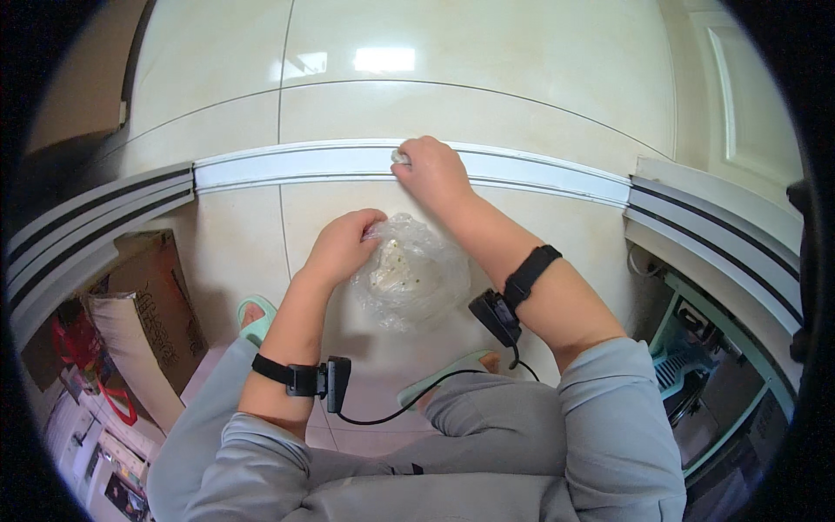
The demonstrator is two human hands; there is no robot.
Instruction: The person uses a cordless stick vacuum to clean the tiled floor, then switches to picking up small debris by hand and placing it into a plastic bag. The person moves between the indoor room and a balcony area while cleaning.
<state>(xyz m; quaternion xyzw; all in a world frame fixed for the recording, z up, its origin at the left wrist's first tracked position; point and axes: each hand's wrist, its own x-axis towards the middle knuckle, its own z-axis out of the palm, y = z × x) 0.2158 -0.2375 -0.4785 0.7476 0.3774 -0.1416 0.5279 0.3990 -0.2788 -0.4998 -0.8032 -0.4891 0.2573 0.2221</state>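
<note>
A clear plastic bag (450, 267) hangs in front of me, with whitish crumpled material (391, 267) inside that shows small greenish specks. My left hand (346, 245) pinches the bag's upper left edge between thumb and fingers. Farther forward, my right hand (434, 169) is closed around a small pale wad (400, 157), perhaps tissue; most of it is hidden by the fingers. That hand is at the white sliding-door track (293, 162) in the floor. Whether it touches the track, I cannot tell.
Beige floor tiles (470, 111) extend beyond the track. Door panels (711, 222) flank the opening. On the left stand cardboard boxes (166, 313) near a red strap (117, 398); on the right is a green-framed rack (724, 326). A black cable (391, 421) links the two forearm-strapped devices.
</note>
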